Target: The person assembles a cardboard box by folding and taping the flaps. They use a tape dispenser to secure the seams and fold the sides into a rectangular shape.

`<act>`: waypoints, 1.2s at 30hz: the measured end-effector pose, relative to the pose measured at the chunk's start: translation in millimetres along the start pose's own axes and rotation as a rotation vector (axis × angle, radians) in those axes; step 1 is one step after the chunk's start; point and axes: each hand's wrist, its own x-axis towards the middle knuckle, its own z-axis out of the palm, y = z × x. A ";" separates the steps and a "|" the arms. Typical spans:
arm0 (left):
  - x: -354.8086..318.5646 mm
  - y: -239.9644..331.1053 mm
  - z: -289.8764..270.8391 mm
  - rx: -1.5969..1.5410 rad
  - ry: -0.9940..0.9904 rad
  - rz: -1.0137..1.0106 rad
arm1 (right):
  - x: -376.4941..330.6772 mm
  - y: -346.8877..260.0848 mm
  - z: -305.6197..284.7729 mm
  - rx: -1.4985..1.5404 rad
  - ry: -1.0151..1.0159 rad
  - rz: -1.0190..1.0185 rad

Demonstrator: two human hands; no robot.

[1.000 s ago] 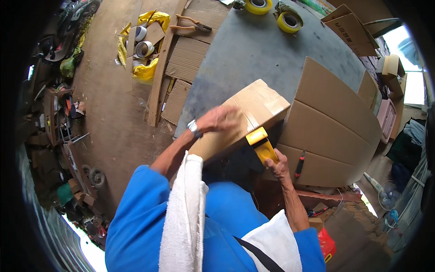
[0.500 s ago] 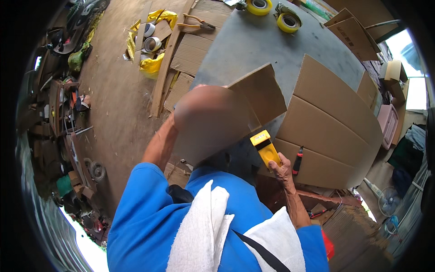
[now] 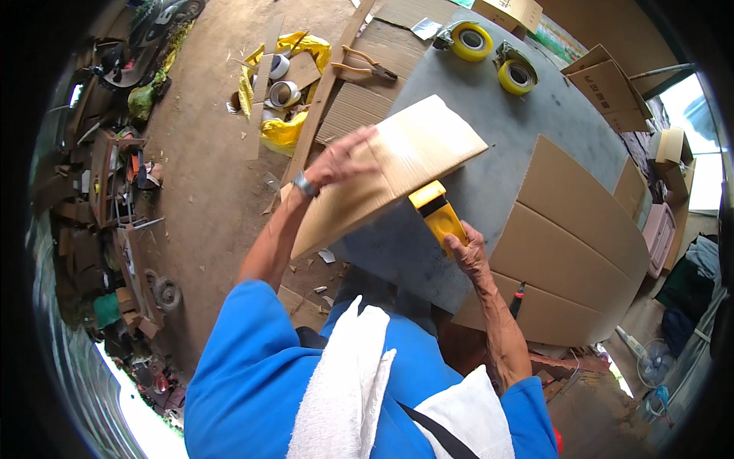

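Note:
A folded cardboard box point(image 3: 397, 157) lies slanted across the left side of the grey table point(image 3: 466, 92), its near end reaching past the table edge. My left hand point(image 3: 345, 158) is over its top face, fingers spread and slightly blurred; whether the palm presses on it I cannot tell. In my right hand point(image 3: 468, 249) is a yellow handheld tool with a black band point(image 3: 438, 217), gripped by its lower end. The tool's upper end is close to the box's lower edge; contact is unclear. Right of that hand lies a large creased cardboard sheet point(image 3: 566, 252).
A red and black cutter point(image 3: 518, 300) lies on the sheet. Two yellow tape rolls on dispensers point(image 3: 472, 41) stand at the table's far side. Pliers with orange handles point(image 3: 365, 63) lie on cardboard to the left. A yellow sack point(image 3: 283, 134) with tape cores is on the ground.
The box has turned so its broad top face shows. My left hand now spreads over that face. The yellow tool has moved slightly up and left in the view, which has itself shifted.

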 end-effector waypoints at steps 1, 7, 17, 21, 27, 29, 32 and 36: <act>-8.7 14.2 5.9 0.123 -0.110 -0.002 | 7.5 0.4 1.1 0.014 -0.018 0.006; -5.0 27.1 49.2 0.453 -0.110 -0.160 | 54.5 -3.9 11.1 -0.080 -0.056 0.009; 16.5 -13.1 -30.0 -0.364 -0.159 -0.331 | -35.6 24.2 -31.7 -0.156 0.005 0.133; 26.6 0.3 -65.7 -0.390 -0.244 -0.414 | -40.5 20.4 -21.8 -0.057 0.045 0.164; 36.8 4.0 -72.9 -0.380 -0.269 -0.330 | 49.2 49.9 0.3 -0.595 0.127 0.148; 37.0 -28.0 -92.0 -0.448 -0.315 -0.456 | 68.8 45.2 23.7 -0.735 0.168 -0.015; 42.1 -44.1 -107.2 -0.463 -0.309 -0.453 | 74.0 30.6 40.9 -0.785 0.215 -0.355; 26.7 -65.6 -62.4 -0.733 -0.359 -0.537 | 18.4 10.4 41.2 -0.673 0.289 -0.233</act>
